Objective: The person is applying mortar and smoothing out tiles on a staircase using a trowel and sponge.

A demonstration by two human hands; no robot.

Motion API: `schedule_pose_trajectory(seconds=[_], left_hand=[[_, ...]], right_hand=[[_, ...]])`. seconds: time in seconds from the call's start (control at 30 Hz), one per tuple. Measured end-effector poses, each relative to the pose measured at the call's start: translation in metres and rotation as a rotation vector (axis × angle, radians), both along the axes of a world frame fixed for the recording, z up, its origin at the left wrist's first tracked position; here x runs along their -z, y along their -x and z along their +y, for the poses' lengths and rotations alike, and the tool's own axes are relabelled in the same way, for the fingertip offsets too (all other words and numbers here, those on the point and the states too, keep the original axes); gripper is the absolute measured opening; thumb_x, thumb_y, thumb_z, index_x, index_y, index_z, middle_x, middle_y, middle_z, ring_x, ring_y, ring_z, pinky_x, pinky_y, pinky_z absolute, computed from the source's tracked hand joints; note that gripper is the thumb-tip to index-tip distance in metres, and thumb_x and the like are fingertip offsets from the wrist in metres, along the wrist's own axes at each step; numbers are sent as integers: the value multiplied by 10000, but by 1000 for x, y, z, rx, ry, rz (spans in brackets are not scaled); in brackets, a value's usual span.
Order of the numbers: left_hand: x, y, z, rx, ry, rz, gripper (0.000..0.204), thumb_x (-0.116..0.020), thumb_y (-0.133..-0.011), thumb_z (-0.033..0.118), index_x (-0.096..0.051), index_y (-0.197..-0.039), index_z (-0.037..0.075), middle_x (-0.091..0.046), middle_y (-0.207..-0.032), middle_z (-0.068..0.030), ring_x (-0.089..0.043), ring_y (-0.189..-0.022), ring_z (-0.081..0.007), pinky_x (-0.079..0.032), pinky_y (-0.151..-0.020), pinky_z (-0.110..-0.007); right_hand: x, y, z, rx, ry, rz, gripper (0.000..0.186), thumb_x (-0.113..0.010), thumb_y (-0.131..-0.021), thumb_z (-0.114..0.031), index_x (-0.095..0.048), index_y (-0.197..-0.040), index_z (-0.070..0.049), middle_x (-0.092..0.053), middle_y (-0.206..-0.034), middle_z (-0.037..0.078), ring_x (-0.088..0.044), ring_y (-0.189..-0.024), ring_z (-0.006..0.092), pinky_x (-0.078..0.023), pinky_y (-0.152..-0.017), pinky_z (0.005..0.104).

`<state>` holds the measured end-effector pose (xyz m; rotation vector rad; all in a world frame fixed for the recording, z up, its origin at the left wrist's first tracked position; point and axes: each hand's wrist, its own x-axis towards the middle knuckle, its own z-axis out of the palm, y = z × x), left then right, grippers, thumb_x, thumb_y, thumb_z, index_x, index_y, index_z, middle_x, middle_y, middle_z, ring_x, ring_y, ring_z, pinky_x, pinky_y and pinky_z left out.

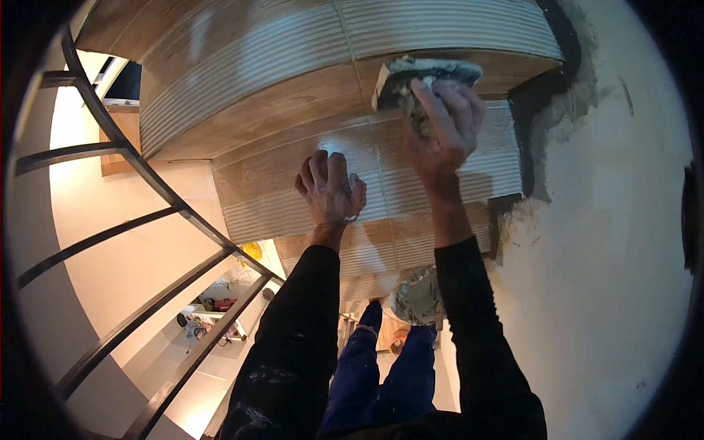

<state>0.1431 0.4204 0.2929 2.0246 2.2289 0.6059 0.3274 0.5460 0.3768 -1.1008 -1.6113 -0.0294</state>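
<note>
My right hand (442, 132) is closed round the handle of a float (425, 72), a flat rectangular tool smeared with pale grout. It is held at the riser of an upper step, just under the ribbed tread edge; whether it touches the tile is hard to tell. My left hand (330, 191) rests on the wood-look tiled tread (271, 158) below, fingers apart and slightly bent, with no tool visible in it. A tile joint (381, 172) runs between my two hands. By my right forearm is a rounded, mortar-smeared container (416, 297), partly hidden by the sleeve.
A dark metal railing (158, 183) curves down the left side, with a drop to a lower room beyond. On the right stands a pale wall (609, 242), with a grey mortar band (535, 139) along the steps. Below are my blue-trousered legs (407, 374) and an orange bucket (398, 339).
</note>
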Motion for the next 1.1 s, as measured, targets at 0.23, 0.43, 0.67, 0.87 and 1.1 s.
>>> schedule_pose_trajectory(seconds=[0.23,0.43,0.67,0.87,1.1], left_hand=[[3,1,-1,-21,-13,-77,478,-679,-805,354,-632,-1226,134,-518,-1366,-192,-470,-1323,-429,-323,-1090,-647],[2,6,-2,-21,-10,-23,508,-673,-831,401,-626,-1272,153,-541,-1381,-199,-481,-1329,-427,-321,-1103,-612],[5,4,-1,-22,-28,-29,489,-668,-810,363,-639,-1234,123,-525,-1362,-191,-467,-1330,-426,-335,-1064,-651],[-1,-1,1,-23,-22,-77,485,-679,-807,364,-639,-1225,120,-532,-1362,-200,-483,-1303,-442,-342,-1063,-651],[4,4,-1,-30,-41,-72,493,-669,-822,373,-636,-1254,139,-549,-1357,-200,-483,-1324,-438,-335,-1090,-630]], right_hand=[[46,-12,-7,-46,87,-163,577,-803,-693,11,-817,-1238,-178,-725,-1208,35,-623,-1155,316,-532,-985,460],[-14,0,3,42,271,599,562,-787,-775,-42,-750,-1335,-78,-747,-1198,135,-682,-1119,329,-563,-971,430],[-6,81,-17,-147,238,346,576,-788,-711,-27,-784,-1281,-108,-746,-1147,96,-675,-1082,344,-555,-978,475],[2,38,1,-46,-151,-36,574,-830,-670,-47,-812,-1232,-159,-711,-1184,47,-605,-1129,314,-508,-986,470],[43,20,-6,-112,19,-209,582,-818,-679,25,-815,-1236,-145,-709,-1197,60,-622,-1173,293,-523,-998,453]])
